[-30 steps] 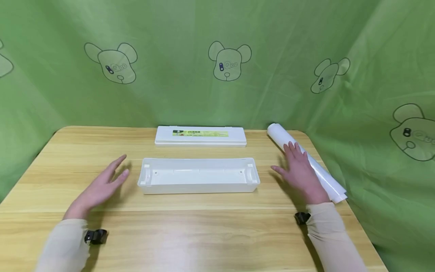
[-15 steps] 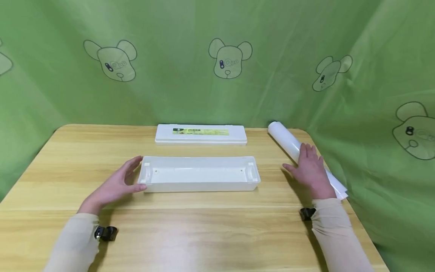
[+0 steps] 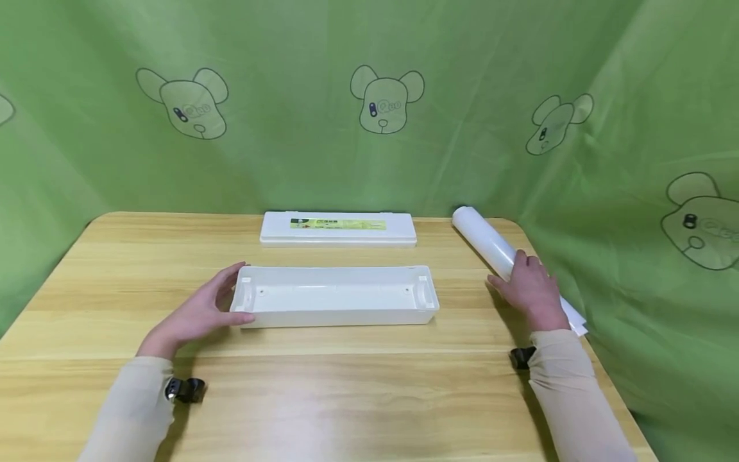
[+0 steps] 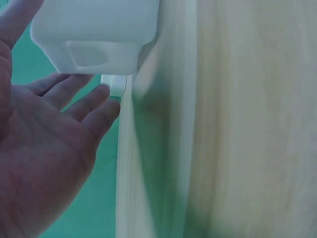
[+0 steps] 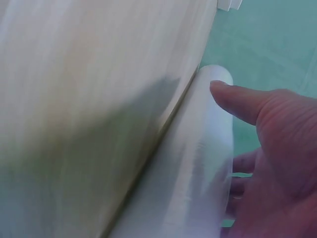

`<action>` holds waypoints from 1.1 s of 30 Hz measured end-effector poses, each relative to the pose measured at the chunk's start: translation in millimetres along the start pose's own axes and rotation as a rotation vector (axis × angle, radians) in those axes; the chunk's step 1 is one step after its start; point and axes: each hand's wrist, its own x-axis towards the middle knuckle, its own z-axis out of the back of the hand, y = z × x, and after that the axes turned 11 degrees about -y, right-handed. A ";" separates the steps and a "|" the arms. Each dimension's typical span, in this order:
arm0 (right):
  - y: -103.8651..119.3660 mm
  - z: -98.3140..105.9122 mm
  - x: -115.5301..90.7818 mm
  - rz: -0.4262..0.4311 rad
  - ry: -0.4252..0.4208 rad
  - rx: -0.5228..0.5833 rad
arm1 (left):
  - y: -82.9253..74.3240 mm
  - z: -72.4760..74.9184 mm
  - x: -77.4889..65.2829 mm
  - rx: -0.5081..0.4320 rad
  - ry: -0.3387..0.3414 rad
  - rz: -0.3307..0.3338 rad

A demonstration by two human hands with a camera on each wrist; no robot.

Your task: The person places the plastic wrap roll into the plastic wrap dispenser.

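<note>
A long white plastic box (image 3: 346, 317), without a cover, lies crosswise on the table. My left hand (image 3: 196, 314) holds its left end, thumb against the front wall and fingers behind the back corner. In the left wrist view, the box's end face (image 4: 89, 29) sits between thumb and fingers of the left hand (image 4: 49, 124). On the right lies a roll of clear plastic film (image 3: 485, 237), slanting toward the table's right edge. Over its near half, my right hand (image 3: 534, 295) has its fingers curled round the far side. Beside the film roll (image 5: 193, 158), the right hand's thumb (image 5: 242, 101) lies across the top.
Behind the box lies a flat white lid (image 3: 337, 239) with a yellow-green label. A wooden table (image 3: 346, 398) bears everything. Green cloth (image 3: 300, 154) printed with bear heads hangs behind and at the sides.
My left hand has moved right and taken hold of the box's left end. My right hand has shifted slightly right and down the roll, and its fingers have curled over it.
</note>
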 end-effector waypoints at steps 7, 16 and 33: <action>-9.6 -2.6 6.5 -0.029 -0.036 0.011 | 1.6 1.1 -0.1 -0.027 0.001 0.001; -15.5 -4.5 9.8 -0.072 -0.014 0.035 | 3.5 2.6 -1.4 -0.054 0.015 0.014; -19.7 0.0 9.7 -0.103 -0.039 0.105 | 4.6 2.7 0.9 -0.065 0.017 0.027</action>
